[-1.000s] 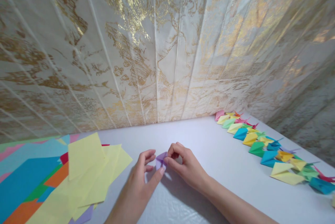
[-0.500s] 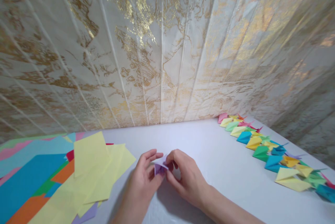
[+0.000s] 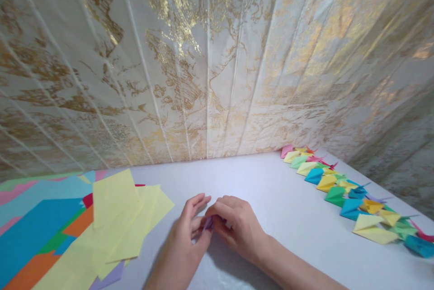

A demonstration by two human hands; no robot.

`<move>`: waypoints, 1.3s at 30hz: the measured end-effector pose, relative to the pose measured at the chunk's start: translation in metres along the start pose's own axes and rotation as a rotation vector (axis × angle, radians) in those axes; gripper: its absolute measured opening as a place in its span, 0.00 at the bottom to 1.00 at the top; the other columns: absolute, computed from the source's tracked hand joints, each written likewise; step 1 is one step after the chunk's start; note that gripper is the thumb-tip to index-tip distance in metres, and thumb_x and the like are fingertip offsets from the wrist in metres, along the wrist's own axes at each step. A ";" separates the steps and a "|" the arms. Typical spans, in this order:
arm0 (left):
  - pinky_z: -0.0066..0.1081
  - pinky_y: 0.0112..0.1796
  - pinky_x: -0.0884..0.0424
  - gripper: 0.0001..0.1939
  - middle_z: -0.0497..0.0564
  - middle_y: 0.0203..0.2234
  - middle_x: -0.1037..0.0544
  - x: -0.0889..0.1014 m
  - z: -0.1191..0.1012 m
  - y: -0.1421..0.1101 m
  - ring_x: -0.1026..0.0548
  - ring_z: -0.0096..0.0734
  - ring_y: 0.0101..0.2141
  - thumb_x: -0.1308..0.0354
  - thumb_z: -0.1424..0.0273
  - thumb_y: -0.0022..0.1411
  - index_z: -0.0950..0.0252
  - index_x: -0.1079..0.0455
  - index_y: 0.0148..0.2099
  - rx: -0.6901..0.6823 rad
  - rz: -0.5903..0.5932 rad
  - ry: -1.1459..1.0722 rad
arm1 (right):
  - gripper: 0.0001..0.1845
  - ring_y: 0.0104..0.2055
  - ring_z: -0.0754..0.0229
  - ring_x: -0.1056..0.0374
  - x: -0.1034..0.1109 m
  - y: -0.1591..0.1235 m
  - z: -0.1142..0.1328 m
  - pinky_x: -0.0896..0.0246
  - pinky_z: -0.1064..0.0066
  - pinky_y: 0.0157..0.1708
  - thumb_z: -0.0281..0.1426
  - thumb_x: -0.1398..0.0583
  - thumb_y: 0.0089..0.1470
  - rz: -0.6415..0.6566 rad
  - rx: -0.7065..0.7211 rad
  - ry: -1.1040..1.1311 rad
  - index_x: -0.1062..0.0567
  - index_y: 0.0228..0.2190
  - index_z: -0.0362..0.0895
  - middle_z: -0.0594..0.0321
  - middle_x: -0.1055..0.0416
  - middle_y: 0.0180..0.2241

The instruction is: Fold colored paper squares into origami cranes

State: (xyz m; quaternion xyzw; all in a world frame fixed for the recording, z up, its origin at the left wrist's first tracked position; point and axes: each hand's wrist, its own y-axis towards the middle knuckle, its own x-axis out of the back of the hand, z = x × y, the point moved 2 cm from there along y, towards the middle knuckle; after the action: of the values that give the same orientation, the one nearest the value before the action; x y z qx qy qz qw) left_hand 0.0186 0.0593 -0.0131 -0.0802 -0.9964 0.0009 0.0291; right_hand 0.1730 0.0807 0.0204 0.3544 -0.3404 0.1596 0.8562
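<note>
A small folded piece of purple paper is pinched between my two hands, just above the white table. My left hand grips it from the left between thumb and fingers, its upper fingers curved outward. From the right, my right hand closes thumb and fingers on the same paper. Only a sliver of purple shows; the rest is hidden behind the fingers.
Left of my hands lie overlapping pale yellow sheets over blue, orange and green paper. Folded paper cranes in many colours line the right edge of the white table. A gold-patterned curtain hangs behind.
My right fingers have closed further over the purple paper, covering most of it. Its wider folded flap showed before. My left hand stays nearly in place, and the view has shifted slightly.
</note>
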 end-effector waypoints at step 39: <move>0.31 0.42 0.29 0.14 0.50 0.37 0.20 0.006 -0.018 0.001 0.22 0.38 0.40 0.39 0.57 0.61 0.61 0.27 0.43 0.000 -0.074 -0.030 | 0.05 0.30 0.63 0.32 -0.004 -0.001 -0.008 0.39 0.73 0.34 0.28 0.41 0.56 -0.087 -0.458 0.561 0.24 0.32 0.42 0.64 0.25 0.28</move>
State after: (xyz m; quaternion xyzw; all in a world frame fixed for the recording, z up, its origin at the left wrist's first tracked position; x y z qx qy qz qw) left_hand 0.0136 0.0617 0.0050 -0.0433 -0.9990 0.0011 0.0140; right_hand 0.1748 0.0855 0.0127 0.1100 -0.1036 0.1336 0.9794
